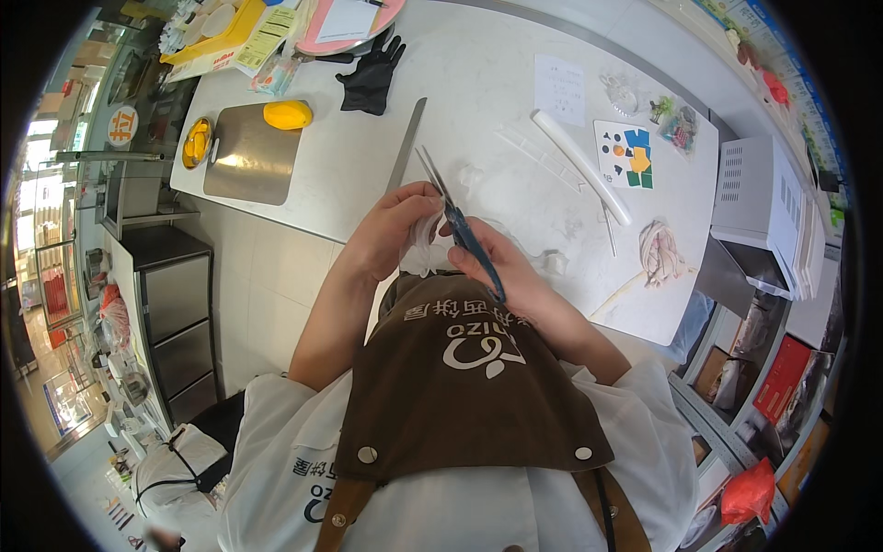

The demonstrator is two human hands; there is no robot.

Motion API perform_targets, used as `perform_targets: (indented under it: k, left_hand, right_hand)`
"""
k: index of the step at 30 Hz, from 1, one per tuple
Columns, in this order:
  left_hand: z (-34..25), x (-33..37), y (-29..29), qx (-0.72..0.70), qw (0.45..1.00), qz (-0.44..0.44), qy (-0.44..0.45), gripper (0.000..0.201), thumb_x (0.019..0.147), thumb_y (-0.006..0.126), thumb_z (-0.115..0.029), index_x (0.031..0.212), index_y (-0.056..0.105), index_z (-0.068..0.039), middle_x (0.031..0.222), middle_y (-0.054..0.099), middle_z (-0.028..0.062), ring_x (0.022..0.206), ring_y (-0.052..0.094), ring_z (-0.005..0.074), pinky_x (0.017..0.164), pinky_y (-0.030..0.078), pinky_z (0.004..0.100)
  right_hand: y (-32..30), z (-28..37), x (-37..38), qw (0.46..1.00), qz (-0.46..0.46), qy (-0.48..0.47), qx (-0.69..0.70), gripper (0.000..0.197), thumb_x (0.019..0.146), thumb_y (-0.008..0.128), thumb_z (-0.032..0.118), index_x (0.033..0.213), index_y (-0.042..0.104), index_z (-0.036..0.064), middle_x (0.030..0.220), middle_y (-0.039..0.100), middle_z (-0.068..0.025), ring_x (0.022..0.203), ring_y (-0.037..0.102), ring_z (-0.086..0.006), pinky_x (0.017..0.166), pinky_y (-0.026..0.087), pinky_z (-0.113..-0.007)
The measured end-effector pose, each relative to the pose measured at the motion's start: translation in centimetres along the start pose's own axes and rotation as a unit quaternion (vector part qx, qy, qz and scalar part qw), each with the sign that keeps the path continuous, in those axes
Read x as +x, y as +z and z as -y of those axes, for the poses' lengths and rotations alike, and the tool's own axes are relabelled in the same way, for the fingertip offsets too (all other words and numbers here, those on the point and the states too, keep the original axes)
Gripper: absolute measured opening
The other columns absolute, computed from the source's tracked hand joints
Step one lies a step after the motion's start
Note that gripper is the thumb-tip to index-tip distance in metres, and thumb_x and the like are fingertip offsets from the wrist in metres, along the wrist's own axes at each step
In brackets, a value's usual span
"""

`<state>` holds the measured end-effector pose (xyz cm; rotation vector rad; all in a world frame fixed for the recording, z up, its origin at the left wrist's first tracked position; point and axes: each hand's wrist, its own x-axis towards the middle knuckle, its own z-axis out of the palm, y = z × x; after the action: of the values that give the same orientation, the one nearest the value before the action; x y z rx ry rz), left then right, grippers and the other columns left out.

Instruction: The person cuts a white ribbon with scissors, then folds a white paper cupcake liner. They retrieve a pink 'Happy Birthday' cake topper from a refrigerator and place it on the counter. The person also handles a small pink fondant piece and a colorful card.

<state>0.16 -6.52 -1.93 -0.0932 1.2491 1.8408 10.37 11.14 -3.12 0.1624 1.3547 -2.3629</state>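
Scissors [471, 241] serve as landmark; all places run from them.

Right hand [509, 262]: on the scissors, fingers closed round the blue handles, blades slightly parted and aimed away from the body.
Left hand [400, 221]: just left of the scissors, fingers pinching a crumpled white film [425, 256], which hangs beside the blades, above the apron [474, 368].

Progress: work looks underway, not finished. Pale scraps [471, 179] lie on the counter [349, 166] beyond the scissors, perhaps pieces already cut off. The film in hand appears to remain one bunch; whether the blades have bitten into it, I can't tell, fingers covering the spot.

Also about: metal strip [407, 143] beyond the scissors, leftward; white roller [581, 167] to their right, untouched.
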Motion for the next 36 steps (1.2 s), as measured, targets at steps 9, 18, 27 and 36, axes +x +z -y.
perform_targets:
  k: [9, 18, 27, 36]
  left_hand:
    - [0.1, 0.0, -0.2, -0.008, 1.0, -0.006, -0.002, 0.011, 0.093, 0.055, -0.012, 0.092, 0.062, -0.003, 0.079, 0.057, -0.001, 0.069, 0.053, 0.0082, 0.064, 0.043, 0.023]
    - [0.0, -0.1, 0.3, -0.001, 1.0, -0.011, -0.014, 0.013, 0.093, 0.055, -0.014, 0.094, 0.063, -0.004, 0.079, 0.058, -0.0007, 0.069, 0.053, 0.0084, 0.063, 0.043, 0.0233]
    - [0.2, 0.0, 0.2, -0.01, 1.0, -0.016, -0.011, 0.013, 0.093, 0.054, -0.013, 0.093, 0.062, -0.003, 0.073, 0.057, 0.0006, 0.065, 0.054, 0.0097, 0.062, 0.044, 0.0237]
    - [0.3, 0.1, 0.0, -0.027, 1.0, -0.003, -0.006, 0.013, 0.092, 0.055, -0.013, 0.096, 0.063, -0.002, 0.073, 0.057, 0.0009, 0.065, 0.054, 0.0104, 0.063, 0.044, 0.0238]
  right_hand:
    - [-0.6, 0.1, -0.2, 0.997, -0.007, 0.034, -0.072, 0.034, 0.096, 0.068, 0.023, 0.121, 0.055, 0.0035, 0.096, 0.057, 0.002, 0.086, 0.051, -0.0044, 0.076, 0.042, -0.021]
    - [-0.9, 0.2, 0.0, 1.0, 0.024, 0.016, 0.002, 0.033, 0.097, 0.066, 0.019, 0.122, 0.053, 0.0024, 0.104, 0.056, 0.0011, 0.095, 0.051, -0.0051, 0.085, 0.043, -0.022]
    - [-1.1, -0.4, 0.2, 0.999, -0.008, 0.033, -0.016, 0.035, 0.093, 0.071, 0.02, 0.12, 0.055, 0.0021, 0.094, 0.058, 0.0009, 0.085, 0.051, -0.0047, 0.074, 0.042, -0.021]
    - [-1.3, -0.8, 0.1, 0.998, -0.023, 0.048, -0.042, 0.032, 0.092, 0.072, 0.021, 0.116, 0.059, 0.0045, 0.079, 0.058, 0.0041, 0.071, 0.051, -0.0027, 0.063, 0.04, -0.02]
